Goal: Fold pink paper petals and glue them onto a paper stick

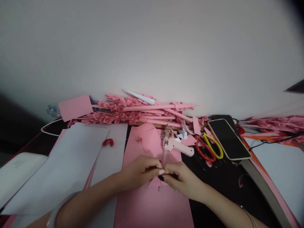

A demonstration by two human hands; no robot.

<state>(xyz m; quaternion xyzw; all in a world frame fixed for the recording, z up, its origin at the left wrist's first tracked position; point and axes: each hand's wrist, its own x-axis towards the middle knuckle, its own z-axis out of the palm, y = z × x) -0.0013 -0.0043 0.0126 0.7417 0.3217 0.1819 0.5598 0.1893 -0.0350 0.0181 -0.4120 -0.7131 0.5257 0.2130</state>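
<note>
My left hand [144,172] and my right hand [181,179] meet over a pink paper sheet [154,209], thumbs and fingertips pinched close together. Between them is a small piece of pink paper [155,182], mostly hidden by my fingers. Just beyond my fingertips lies a white hot glue gun [178,146], its glue stick [164,158] pointing back toward my hands. A small folded pink paper flower [139,138] rests on pink paper left of the glue gun.
Pink paper flower stems [133,114] are piled along the wall. Scissors [209,147] with red and yellow handles and a phone [230,139] lie right. White sheets [68,158] with a red curled object [108,142] lie left. A white box-like object [19,174] sits far left.
</note>
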